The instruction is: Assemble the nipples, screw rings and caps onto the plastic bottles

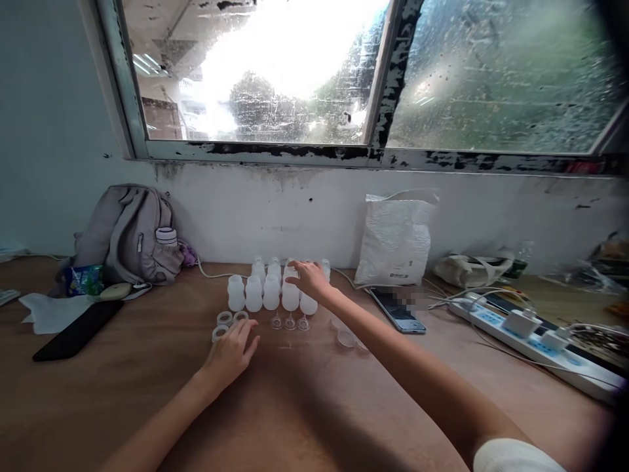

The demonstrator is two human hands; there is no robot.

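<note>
Small frosted white bottles (253, 295) stand upright in close rows, with a clearer-topped row (258, 265) behind. My right hand (310, 278) reaches over the front row, thumb and fingers around the top of a bottle at the back; its lower part is hidden. Low on the left, my left hand (232, 349) rests with fingers stretched and thumb apart, fingertips at several white screw rings (225, 318). In front of the bottles stand three clear teats (289, 322). Clear round caps (346, 337) lie beside my right forearm, which partly covers them.
A grey backpack (132, 236) and a black phone-like slab (78, 331) lie left. Rightward are a white padded bag (396, 239), a phone (398, 311), and a power strip (535, 344) with plugs and loose cables. The wall and window (255, 98) bound the table's back.
</note>
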